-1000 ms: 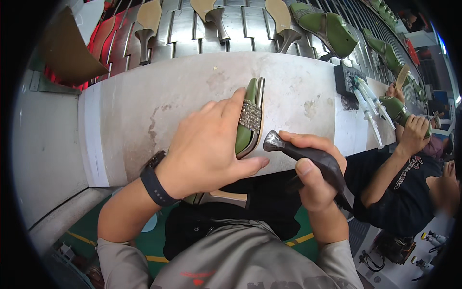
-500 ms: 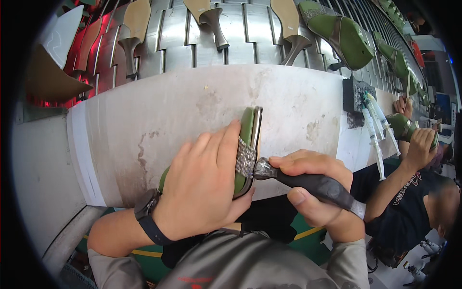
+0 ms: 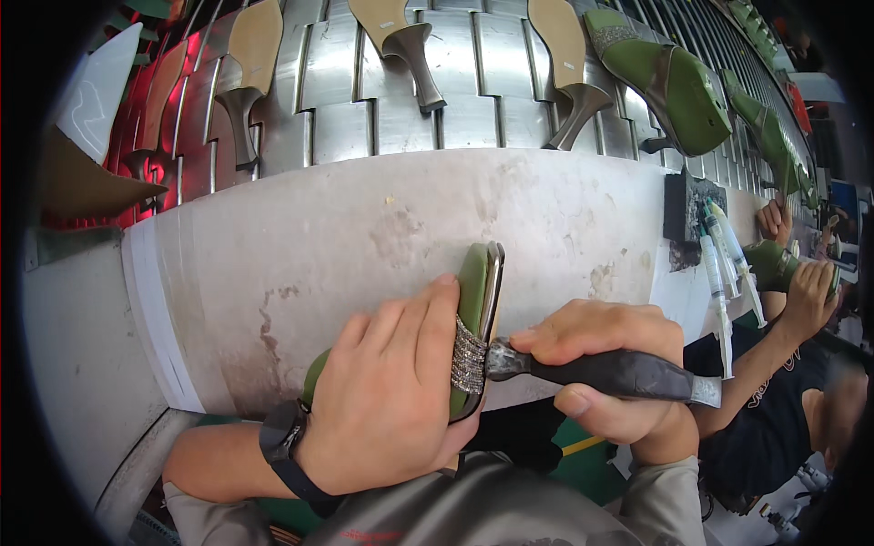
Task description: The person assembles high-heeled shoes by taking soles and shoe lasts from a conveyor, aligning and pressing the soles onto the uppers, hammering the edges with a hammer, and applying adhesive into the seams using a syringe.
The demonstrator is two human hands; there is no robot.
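My left hand [image 3: 387,387], with a dark watch on its wrist, is closed round a sandal on a green shoe last [image 3: 473,278]. The sandal stands on its side edge, its sole facing right. A glittering strap [image 3: 470,359] crosses it beside my fingers. In my right hand [image 3: 628,328] is a tool with a dark handle [image 3: 614,375] and a blunt, scuffed metal head [image 3: 503,358]. That head touches, or nearly touches, the sole's edge beside the strap. My left palm hides the heel end of the sandal.
Beyond the stained pale worktop [image 3: 346,227] runs a slatted metal conveyor [image 3: 401,118] carrying heeled soles [image 3: 250,55] and a green lasted shoe [image 3: 669,86]. Several syringes [image 3: 715,268] lean by a black block [image 3: 687,218]. At right, a co-worker's hand [image 3: 806,300] holds another green last.
The tool's handle has swung up to lie nearly level, its head still at the sole's edge. The whole scene sits lower in the picture. My left hand keeps its hold.
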